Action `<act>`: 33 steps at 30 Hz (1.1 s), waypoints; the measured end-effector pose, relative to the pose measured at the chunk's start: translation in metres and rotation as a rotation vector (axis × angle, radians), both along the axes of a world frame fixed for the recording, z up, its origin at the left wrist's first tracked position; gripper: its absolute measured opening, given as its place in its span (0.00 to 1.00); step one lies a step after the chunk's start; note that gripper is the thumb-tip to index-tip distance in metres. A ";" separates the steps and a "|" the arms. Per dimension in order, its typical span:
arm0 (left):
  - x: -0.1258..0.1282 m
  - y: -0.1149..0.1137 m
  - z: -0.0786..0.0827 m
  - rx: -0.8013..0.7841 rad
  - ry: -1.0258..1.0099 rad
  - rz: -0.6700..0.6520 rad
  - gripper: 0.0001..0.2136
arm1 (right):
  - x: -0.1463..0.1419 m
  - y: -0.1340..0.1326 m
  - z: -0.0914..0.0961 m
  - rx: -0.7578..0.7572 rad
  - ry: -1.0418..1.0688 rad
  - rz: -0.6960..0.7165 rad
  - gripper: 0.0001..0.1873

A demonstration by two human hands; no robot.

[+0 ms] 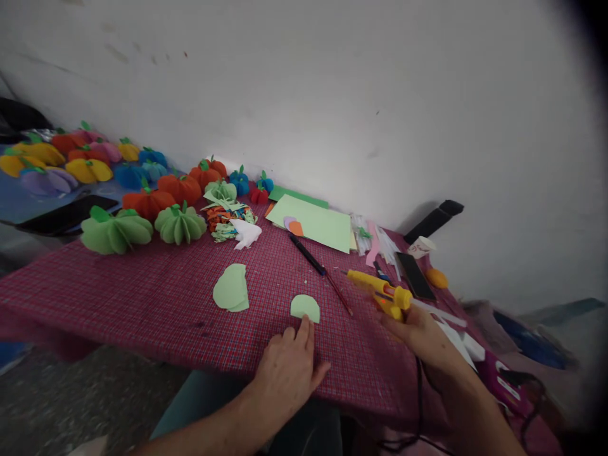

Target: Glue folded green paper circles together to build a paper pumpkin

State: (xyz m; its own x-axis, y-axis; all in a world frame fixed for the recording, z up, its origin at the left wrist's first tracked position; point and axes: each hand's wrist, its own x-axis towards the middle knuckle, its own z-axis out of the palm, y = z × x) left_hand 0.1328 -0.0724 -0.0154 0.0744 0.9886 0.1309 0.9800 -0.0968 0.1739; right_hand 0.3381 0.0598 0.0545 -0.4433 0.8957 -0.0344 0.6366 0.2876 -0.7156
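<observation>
1 small pale-green paper half-disc (302, 305) on the worktop (156, 304), at the fingertips of the L grip (287, 364), which lies on its near edge; that grip is unclenched, fingers extended, holding nothing. 1 larger green paper piece (232, 288), flat R edge, just L of it, apart.

R grip (427, 335) is grasping 1 yellow glue gun (368, 278), nozzle pointing L, up & R of the half-disc, not touching it.

Btwn half-disc & big sheet: 1 dark pen (307, 255), 1 red pencil (338, 293), end to end. Beyond: 1 lg pale-green sheet (323, 223) w/ 2 bits on top (1 purple, 1 orange), 1 dk-green sheet (304, 199) behind.

Far L of worktop: 1 heap of cuttings (221, 221); paper pumpkins (179, 188): 4 orange, min. 3 green, 2 blue, 1 red. Far R: 1 phone (415, 275), 1 cup (421, 247).
</observation>
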 end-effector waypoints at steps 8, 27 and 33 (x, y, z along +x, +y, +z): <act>-0.001 0.000 -0.004 -0.015 -0.001 -0.025 0.29 | -0.029 0.019 0.007 -0.495 0.062 0.293 0.21; -0.008 0.000 -0.008 -0.042 -0.076 -0.122 0.31 | -0.053 0.026 0.004 -0.676 -0.101 0.391 0.18; -0.008 0.000 -0.009 -0.045 -0.092 -0.127 0.31 | -0.060 0.025 0.004 -0.691 -0.145 0.410 0.20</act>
State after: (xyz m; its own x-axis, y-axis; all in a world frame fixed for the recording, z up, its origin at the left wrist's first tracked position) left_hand 0.1250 -0.0727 -0.0241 0.1885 0.9771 0.0991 0.9401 -0.2087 0.2697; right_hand 0.2780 0.0848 0.0581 -0.6797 0.4187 -0.6023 0.6768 0.0414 -0.7350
